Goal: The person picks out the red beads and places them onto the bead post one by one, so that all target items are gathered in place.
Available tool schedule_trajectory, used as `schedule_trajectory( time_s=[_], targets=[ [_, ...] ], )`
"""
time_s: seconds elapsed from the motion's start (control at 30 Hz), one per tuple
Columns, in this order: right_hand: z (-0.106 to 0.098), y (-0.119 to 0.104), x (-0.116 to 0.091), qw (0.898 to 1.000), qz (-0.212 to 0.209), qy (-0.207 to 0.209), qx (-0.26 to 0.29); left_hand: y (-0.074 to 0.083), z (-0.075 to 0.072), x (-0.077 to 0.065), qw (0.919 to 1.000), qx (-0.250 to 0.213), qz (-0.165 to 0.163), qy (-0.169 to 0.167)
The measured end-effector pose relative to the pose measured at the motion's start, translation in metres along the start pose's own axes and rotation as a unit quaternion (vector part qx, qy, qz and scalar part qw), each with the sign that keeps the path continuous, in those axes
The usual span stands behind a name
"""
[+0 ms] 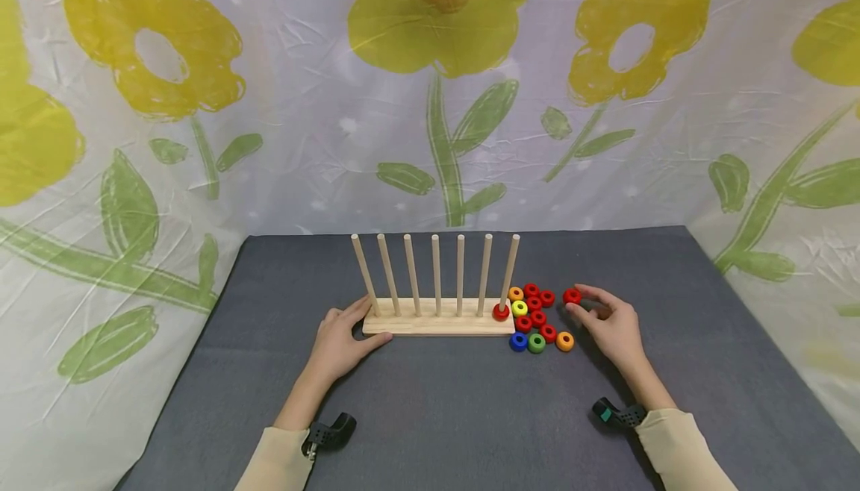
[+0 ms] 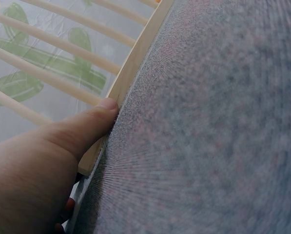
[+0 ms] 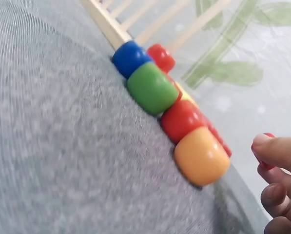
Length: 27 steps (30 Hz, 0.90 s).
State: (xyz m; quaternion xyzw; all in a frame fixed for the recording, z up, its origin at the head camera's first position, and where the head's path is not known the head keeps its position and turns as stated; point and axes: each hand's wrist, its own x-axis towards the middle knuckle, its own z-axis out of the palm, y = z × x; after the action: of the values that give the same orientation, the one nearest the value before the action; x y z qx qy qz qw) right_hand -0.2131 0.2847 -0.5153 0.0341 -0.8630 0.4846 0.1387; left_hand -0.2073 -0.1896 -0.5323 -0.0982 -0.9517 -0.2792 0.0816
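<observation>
A wooden peg stand [image 1: 437,325] with several upright pegs is set on the dark cloth. My left hand [image 1: 341,342] grips its left end, the thumb [image 2: 99,117] along the front edge and the other fingers behind, partly hidden. One red ring [image 1: 500,313] sits at the foot of the rightmost peg. To the right of the stand, my right hand [image 1: 610,323] pinches another red ring [image 1: 572,296] between thumb and fingertips. In the right wrist view that ring [image 3: 267,165] is mostly covered by the thumb.
Loose rings lie bunched against the stand's right end: several red ones [image 1: 538,319], a blue ring [image 1: 518,342], a green ring [image 1: 536,343], a yellow ring [image 1: 519,308] and orange rings [image 1: 565,342]. Behind the table [image 1: 443,416] hangs a flowered curtain [image 1: 302,140].
</observation>
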Motion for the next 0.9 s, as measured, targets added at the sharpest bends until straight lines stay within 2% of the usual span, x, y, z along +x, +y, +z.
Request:
schedule_trajectory(
  time_s=[0.33, 0.67, 0.9],
  targets=[
    [-0.004, -0.017, 0.003, 1.0, -0.007, 0.019, 0.015, 0.0, 0.0, -0.001, 1.0, 0.0, 0.002, 0.001],
    [0.001, -0.04, 0.007, 0.999, -0.015, 0.029, 0.005, 0.0, -0.001, -0.001, 1.0, 0.002, 0.003, 0.003],
    [0.004, -0.062, 0.012, 0.998, -0.037, 0.042, 0.035, -0.001, -0.001, -0.001, 1.0, 0.004, 0.008, 0.003]
  ],
)
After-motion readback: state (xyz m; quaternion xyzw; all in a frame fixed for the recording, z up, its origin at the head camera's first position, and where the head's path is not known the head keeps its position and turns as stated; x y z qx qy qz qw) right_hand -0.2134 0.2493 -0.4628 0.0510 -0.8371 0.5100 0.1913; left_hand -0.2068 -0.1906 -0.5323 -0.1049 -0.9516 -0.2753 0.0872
